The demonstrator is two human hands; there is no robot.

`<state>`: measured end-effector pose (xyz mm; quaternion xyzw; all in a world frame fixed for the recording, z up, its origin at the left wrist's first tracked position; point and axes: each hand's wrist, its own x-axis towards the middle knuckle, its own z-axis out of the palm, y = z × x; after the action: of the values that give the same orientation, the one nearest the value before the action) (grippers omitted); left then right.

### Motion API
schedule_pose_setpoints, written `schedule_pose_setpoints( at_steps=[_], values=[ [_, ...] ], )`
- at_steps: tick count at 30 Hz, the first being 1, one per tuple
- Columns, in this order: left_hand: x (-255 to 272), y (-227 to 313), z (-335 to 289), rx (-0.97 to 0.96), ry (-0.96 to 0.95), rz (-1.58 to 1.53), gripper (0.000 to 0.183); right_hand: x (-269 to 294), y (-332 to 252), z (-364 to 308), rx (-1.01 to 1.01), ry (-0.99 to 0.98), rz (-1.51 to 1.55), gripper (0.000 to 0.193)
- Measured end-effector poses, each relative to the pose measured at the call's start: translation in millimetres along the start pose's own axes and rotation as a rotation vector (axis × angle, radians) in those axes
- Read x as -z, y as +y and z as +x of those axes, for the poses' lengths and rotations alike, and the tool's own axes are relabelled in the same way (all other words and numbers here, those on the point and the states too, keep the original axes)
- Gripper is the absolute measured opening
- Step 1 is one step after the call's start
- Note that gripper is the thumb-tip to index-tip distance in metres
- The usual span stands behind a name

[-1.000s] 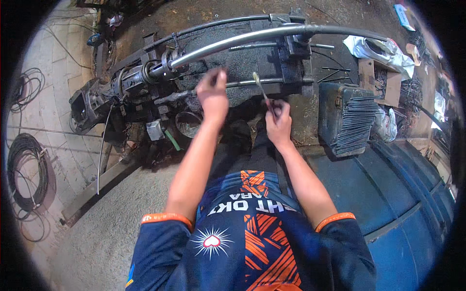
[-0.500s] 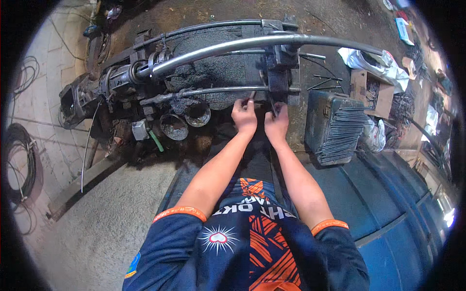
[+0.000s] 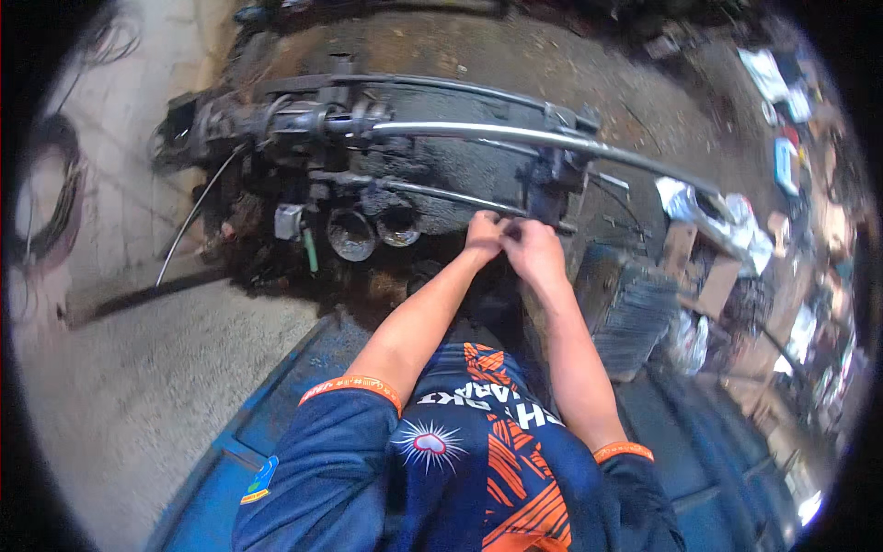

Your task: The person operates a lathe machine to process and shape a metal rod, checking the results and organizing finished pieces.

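Note:
My left hand [image 3: 487, 232] and my right hand [image 3: 536, 250] meet at the near side of a greasy metal machine, their fingers curled and pressed together. Whatever they hold is hidden by the fingers and blurred. Just beyond them runs the machine's near metal rod [image 3: 451, 196], which ends at a dark upright block [image 3: 549, 179]. Above it, a long shiny pipe [image 3: 515, 134] crosses the machine and sticks out far to the right. A dark, grainy bed [image 3: 460, 166] lies between the rods.
Two round metal bowls [image 3: 351, 235] sit left of my hands, near a hammer-like tool with a pale head [image 3: 289, 222] and green handle. To the right stands a ribbed dark container [image 3: 635, 304], with a cardboard box [image 3: 713, 281] and plastic bags behind. A coiled cable [image 3: 55, 193] hangs far left.
My hands have come together; before, they were apart, the left with a short rod-like piece and the right with a dark slim piece. The view has turned and shifted.

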<state>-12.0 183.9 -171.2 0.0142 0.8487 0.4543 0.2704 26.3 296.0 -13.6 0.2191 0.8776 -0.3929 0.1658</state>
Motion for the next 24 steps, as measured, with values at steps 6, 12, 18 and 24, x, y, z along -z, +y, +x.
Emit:
schedule_pose_setpoints(
  at_steps=[6,12,18,24],
  values=[
    [81,59,-52,0.129,0.239,-0.484,0.026,4,-51,42,0.33,-0.185,0.413,0.029],
    [257,47,-89,0.115,0.912,-0.908,0.022,-42,-166,44,0.63,-0.469,0.323,0.036],
    [425,31,-79,-0.071,1.038,-0.851,0.046,-82,-275,31,0.381,-0.749,0.545,0.032],
    [448,11,-28,-0.147,1.108,-0.777,0.031,-154,-368,65,0.045,-0.772,0.783,0.04]
  ],
)
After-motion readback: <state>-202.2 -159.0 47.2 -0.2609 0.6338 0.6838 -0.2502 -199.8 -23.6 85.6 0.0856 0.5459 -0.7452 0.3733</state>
